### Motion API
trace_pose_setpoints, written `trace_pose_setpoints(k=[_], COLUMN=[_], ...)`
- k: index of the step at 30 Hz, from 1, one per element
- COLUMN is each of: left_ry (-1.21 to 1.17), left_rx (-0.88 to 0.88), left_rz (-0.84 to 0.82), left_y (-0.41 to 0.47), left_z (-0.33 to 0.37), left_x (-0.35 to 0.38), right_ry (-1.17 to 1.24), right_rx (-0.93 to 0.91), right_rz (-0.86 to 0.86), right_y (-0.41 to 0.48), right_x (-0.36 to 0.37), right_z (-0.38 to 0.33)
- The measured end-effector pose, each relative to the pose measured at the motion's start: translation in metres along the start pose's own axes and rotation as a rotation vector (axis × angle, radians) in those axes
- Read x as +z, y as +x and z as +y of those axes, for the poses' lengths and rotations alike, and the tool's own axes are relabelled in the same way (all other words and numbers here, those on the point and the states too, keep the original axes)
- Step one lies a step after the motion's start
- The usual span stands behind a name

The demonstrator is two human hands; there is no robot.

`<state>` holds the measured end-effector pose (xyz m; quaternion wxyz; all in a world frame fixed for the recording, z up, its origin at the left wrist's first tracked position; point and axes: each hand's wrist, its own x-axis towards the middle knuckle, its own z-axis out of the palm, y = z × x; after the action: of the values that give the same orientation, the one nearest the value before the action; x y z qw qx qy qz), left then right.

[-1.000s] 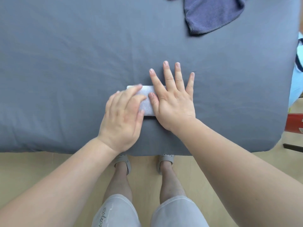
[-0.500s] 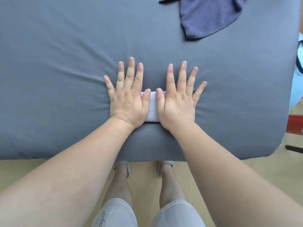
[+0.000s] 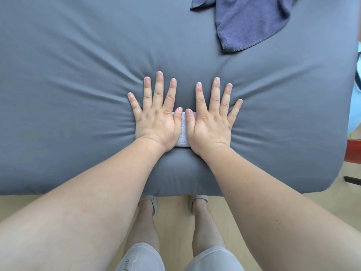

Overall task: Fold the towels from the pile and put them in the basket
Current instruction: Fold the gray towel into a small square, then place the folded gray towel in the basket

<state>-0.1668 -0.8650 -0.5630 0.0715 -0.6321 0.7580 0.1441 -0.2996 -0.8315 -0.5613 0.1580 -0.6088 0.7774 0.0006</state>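
Palms of left hand (image 3: 156, 124) and right hand (image 3: 212, 126) press the folded towel (image 3: 182, 133) flat mid-frame, fingers (image 3: 159, 89) spread straight; next, likely, gripping it for the basket.

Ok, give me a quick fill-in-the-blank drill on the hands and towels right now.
The left hand and right hand press down with fingers ____, not curled.
A strip of the folded pale towel shows between the two ____.
The unfolded dark blue towel lies on the grey bed, far ____.
Missing: straight; thumbs; right.
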Motion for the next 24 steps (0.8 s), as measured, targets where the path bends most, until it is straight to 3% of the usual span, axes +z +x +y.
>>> trace_pose_setpoints(k=[6,13,17,20,24], left_ry=[-0.115,-0.146,-0.336,-0.563,-0.939], left_rx=[0.100,0.237,0.020,-0.156,-0.281], left_rz=[-0.026,-0.247,-0.365,-0.415,-0.357], left_y=[-0.012,-0.065,-0.087,-0.112,-0.154], left_z=[-0.007,-0.023,-0.012,-0.008,-0.002], left_x=[-0.017,-0.057,-0.107,-0.150,-0.217], right_ry=[-0.017,0.069,0.113,0.230,0.720], right_rx=[-0.180,-0.324,-0.285,-0.243,-0.027], right_rz=[-0.031,-0.142,-0.361,-0.414,-0.463], right_y=[-0.019,-0.072,-0.082,-0.100,-0.125], right_x=[-0.012,-0.043,-0.096,-0.144,-0.216], right_z=[0.013,0.039,0.027,0.028,0.037])
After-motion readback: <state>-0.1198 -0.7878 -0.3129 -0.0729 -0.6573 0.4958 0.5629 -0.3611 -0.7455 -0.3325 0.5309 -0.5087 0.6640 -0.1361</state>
